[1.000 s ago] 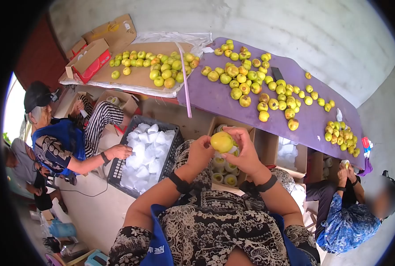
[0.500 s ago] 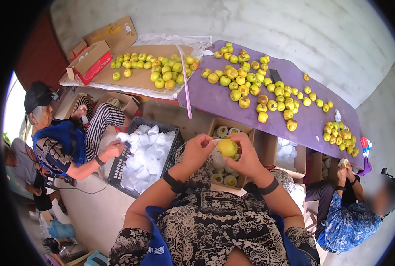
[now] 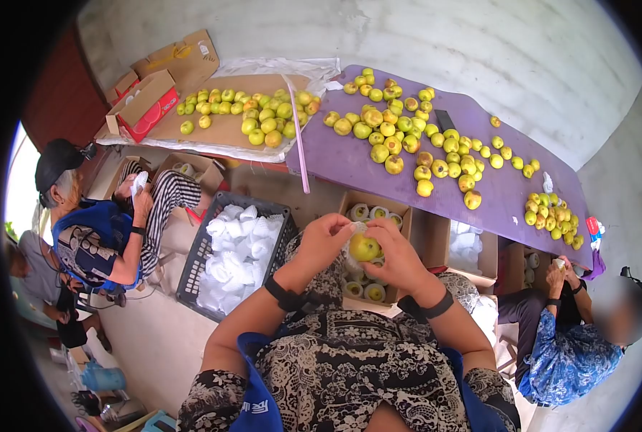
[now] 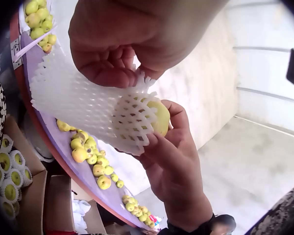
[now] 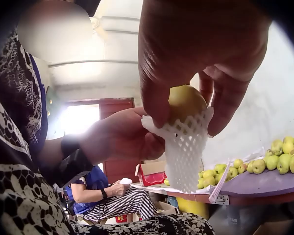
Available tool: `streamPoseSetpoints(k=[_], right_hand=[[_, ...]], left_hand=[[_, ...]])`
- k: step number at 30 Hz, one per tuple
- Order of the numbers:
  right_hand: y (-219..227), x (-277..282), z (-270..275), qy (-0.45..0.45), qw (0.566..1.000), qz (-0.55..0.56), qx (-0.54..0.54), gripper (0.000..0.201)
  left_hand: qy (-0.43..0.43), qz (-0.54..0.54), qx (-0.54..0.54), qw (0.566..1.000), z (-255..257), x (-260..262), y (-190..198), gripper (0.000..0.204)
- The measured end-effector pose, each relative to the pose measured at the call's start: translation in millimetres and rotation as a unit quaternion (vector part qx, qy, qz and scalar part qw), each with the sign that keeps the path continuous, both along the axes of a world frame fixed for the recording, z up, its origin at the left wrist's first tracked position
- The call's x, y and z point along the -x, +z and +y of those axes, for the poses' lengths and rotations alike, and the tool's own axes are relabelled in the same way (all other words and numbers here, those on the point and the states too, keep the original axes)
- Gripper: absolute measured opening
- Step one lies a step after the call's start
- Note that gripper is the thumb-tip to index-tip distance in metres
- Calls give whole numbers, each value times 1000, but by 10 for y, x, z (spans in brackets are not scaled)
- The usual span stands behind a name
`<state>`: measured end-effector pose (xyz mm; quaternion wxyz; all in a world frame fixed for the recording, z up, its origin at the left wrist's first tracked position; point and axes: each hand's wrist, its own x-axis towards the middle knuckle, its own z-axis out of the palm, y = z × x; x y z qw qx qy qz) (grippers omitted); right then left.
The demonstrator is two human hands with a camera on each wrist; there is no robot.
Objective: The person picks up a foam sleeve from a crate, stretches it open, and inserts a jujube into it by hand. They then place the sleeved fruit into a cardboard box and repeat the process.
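Observation:
A yellow-green apple (image 3: 365,248) sits partway inside a white foam net sleeve (image 4: 83,95), its bare end sticking out. My right hand (image 3: 395,253) holds the apple by its sides, thumb and fingers around it. With thumb and fingertips my left hand (image 3: 321,243) pinches the sleeve's rim, as the left wrist view shows. In the right wrist view the mesh (image 5: 183,156) stretches over the lower part of the fruit and its narrow end hangs below. Behind the hands, a cardboard box (image 4: 32,200) holds apples in foam sleeves.
A purple table (image 3: 504,194) carries many loose apples (image 3: 385,133). Left of my lap stands a black crate (image 3: 285,241) full of foam sleeves (image 3: 238,252). A person in a blue vest (image 3: 108,234) sits at left, another in a blue patterned shirt (image 3: 573,367) at right.
The apple has gone from bare in my right hand to partly inside the sleeve, which my left hand has brought up to it. The person at left has lifted a foam sleeve from the crate.

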<state>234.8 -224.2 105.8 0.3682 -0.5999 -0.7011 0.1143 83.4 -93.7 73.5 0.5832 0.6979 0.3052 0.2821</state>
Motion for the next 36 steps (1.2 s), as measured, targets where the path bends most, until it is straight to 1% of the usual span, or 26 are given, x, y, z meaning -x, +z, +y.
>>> streamPoseSetpoints(k=[2,4,5,6,7,8,9,10,11,13,14,15,16,17,18,20,22,24,25,27,29,31,32,34,35,36], right_hand=[[-66,-5,25,-1,1000,12,-14,62],[-85,17,28,-3,999,24,-26,63],[-78,38,16,-23,998,63,-12,64],[-63,51,6,-44,994,102,2,66],[-43,48,2,-44,994,102,2,66],[-20,37,2,-39,996,74,-11,69],[-12,25,2,-33,998,46,-24,72],[-32,3,-4,-33,998,46,-25,72],[-76,-32,-8,-43,997,61,-13,72],[-171,-93,7,-53,996,77,-3,73],[-228,-115,22,-49,986,157,10,71],[-215,-106,29,-44,970,237,24,69],[-190,-106,13,-45,970,238,23,69],[-150,-106,-13,-6,940,337,55,67],[-111,-97,-26,33,898,431,85,65],[-161,-114,-12,22,901,426,83,64],[-194,-119,0,11,904,419,80,63],[-219,-76,12,-15,934,356,19,62],[-247,-49,23,-13,935,355,17,62],[-310,-8,41,-18,912,407,-59,61],[-346,-19,51,-30,916,394,-69,61],[-347,-23,54,-42,920,381,-79,62],[-333,-24,49,-40,925,366,-91,62],[-278,-31,34,-36,931,350,-103,63],[-238,-35,24,1,908,410,-89,60],[-216,-44,19,38,880,468,-76,57]], left_hand=[[-1,5,-14,1000,-25,-38,29,19],[-25,-21,-98,995,-82,-58,109,18],[-26,-21,-97,995,-115,-56,155,18],[-35,-3,-149,988,-152,-49,206,19],[-45,16,-200,979,-181,-38,247,20],[-46,16,-200,979,-199,-19,283,20],[-72,10,-228,971,-209,6,310,22],[-98,5,-256,962,-217,26,320,25],[-98,5,-257,962,-226,46,300,25],[-40,-58,-258,964,-253,78,235,33],[-41,-57,-259,963,-279,81,204,33],[-37,-77,-223,971,-319,78,176,36],[-33,-97,-187,977,-340,77,158,39],[-34,-96,-187,977,-330,83,156,39],[-32,-100,-201,974,-318,92,170,39],[-28,-105,-214,971,-316,96,184,38],[-17,-102,-267,958,-319,95,191,38],[0,-108,-269,957,-340,81,136,36],[17,-114,-269,956,-353,79,114,33],[25,-116,-293,949,-383,94,97,30],[35,-116,-316,941,-388,97,110,26],[37,-119,-360,925,-399,110,157,17],[38,-119,-360,925,-386,112,156,17],[23,-124,-356,926,-347,112,143,23],[24,-124,-356,926,-338,115,138,23],[30,-141,-306,941,-331,119,132,25]])
